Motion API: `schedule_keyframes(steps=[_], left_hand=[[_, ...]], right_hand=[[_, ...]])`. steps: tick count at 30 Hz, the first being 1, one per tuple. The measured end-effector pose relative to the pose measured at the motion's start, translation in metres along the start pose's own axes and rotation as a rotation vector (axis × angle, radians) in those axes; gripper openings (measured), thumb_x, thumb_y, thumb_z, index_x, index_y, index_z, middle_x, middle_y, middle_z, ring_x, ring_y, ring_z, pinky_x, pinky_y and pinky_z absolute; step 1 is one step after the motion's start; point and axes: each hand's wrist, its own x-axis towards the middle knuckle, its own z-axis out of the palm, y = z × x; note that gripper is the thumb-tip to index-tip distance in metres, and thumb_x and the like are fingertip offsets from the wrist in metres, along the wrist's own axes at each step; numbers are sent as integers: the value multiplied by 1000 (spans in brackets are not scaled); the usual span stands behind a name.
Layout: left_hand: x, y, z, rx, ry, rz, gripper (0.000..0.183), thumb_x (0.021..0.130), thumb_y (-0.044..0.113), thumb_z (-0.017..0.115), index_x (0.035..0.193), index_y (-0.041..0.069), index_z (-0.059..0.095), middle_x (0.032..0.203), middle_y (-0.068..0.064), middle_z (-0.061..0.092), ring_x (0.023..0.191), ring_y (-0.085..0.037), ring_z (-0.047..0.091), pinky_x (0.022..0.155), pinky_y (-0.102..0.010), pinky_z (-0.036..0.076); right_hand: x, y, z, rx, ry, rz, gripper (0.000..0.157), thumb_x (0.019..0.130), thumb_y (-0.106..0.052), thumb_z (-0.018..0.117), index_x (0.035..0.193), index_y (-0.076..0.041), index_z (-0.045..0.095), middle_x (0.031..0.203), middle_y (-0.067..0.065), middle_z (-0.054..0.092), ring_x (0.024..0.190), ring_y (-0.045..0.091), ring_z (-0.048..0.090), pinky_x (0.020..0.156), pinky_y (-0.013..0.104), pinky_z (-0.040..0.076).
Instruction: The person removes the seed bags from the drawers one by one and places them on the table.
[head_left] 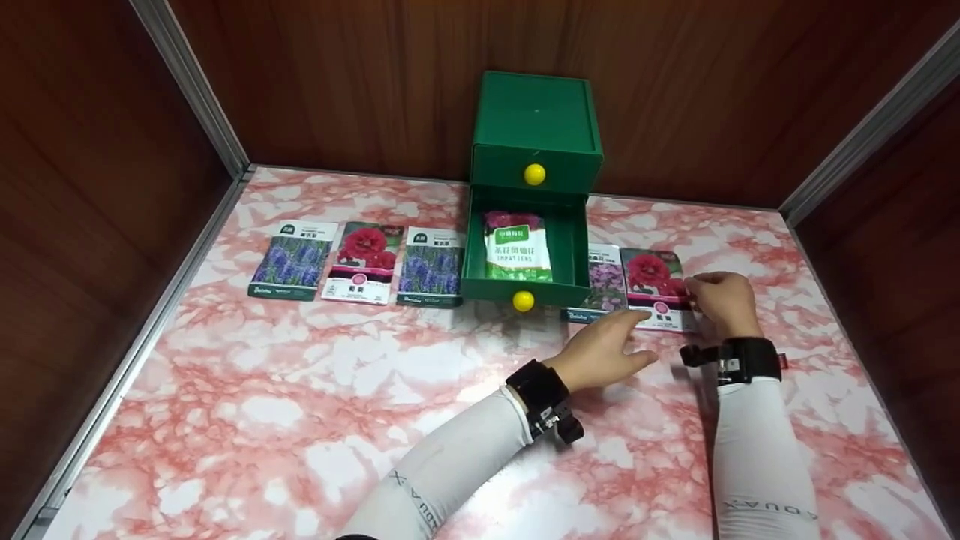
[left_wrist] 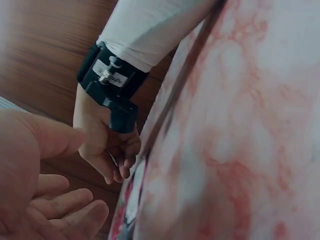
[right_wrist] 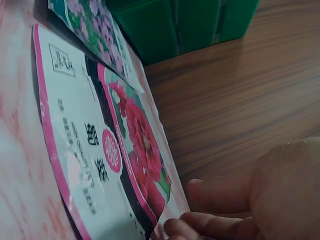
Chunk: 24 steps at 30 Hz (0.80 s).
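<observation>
Right hand (head_left: pixel 724 300) and left hand (head_left: pixel 600 352) both attend to a flat, rectangular packet with red flowers and a pink-edged white lower part (head_left: pixel 660 292), lying face-up toward the right edge of a red-and-white marbled desk (head_left: pixel 337 420). The right hand has bent fingers at the packet's right edge; the close view is too cramped to tell whether they pinch it or only touch. Working from the edge leaves most of the printed face uncovered. The left hand is open, thumb spread from its fingers, near the packet's lower left corner, a good place to steady the opposite side.

Just left of it lies a packet of pinkish-purple flowers (head_left: pixel 606 281), partly hidden by the pulled-out green plastic drawer (head_left: pixel 577 294). That drawer belongs to a green box-shaped cabinet (head_left: pixel 536 112) at the middle of the desk's back edge, where it probably has room to slide forward. Standing out, the drawer exposes a green-and-white pouch (head_left: pixel 517 247), nearer its left wall.

Toward the desk's left edge, a blue-purple flower packet (head_left: pixel 292 262), a second red-flowered packet (head_left: pixel 364 262) and another blue-purple packet (head_left: pixel 431 266) lie face-up, presumably so each picture can be read.
</observation>
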Motion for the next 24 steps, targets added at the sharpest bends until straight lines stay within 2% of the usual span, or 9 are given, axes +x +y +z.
schedule_keyframes(steps=[3, 7, 10, 16, 19, 24], left_hand=[[-2, 5, -7, -22, 4, 18, 66, 109, 36, 73, 164, 8, 52, 164, -8, 57, 151, -16, 52, 123, -23, 38], [-6, 12, -19, -47, 12, 33, 64, 109, 35, 72, 164, 7, 53, 166, -8, 56, 154, -16, 49, 124, -24, 37], [-9, 16, -29, -63, 22, 62, 63, 109, 33, 73, 163, 7, 54, 165, -7, 56, 153, -16, 50, 124, -24, 37], [-20, 19, -54, -107, 50, 121, 63, 110, 32, 73, 163, 5, 52, 167, -12, 54, 154, -20, 49, 126, -26, 34], [-27, 18, -70, -137, 74, 114, 64, 110, 32, 73, 164, 5, 51, 168, -12, 52, 154, -20, 50, 126, -27, 36], [-38, 9, -100, -214, 134, 69, 64, 110, 33, 73, 165, 8, 51, 168, -9, 51, 145, -22, 57, 118, -27, 46]], right_hand=[[-2, -2, 0, 70, 13, 0, 49, 112, -32, 64, 141, 7, 69, 110, 14, 73, 83, 16, 70, 76, 26, 55], [-6, -8, -1, 139, 16, 0, 56, 114, -38, 61, 148, 7, 64, 125, 20, 69, 94, 20, 70, 77, 27, 58], [-11, -16, -2, 131, 44, -42, 58, 114, -41, 60, 148, 6, 65, 129, 19, 67, 99, 19, 67, 78, 23, 56], [-27, -38, 0, 183, 118, -148, 53, 111, -37, 67, 142, 6, 69, 107, 3, 70, 91, 14, 67, 70, 20, 54], [-36, -50, 1, 206, 132, -186, 54, 111, -38, 68, 144, 4, 68, 106, 2, 70, 88, 11, 67, 70, 19, 55], [-50, -69, 4, 190, 148, -251, 53, 111, -39, 68, 146, 1, 70, 114, 10, 71, 89, 8, 66, 74, 20, 53]])
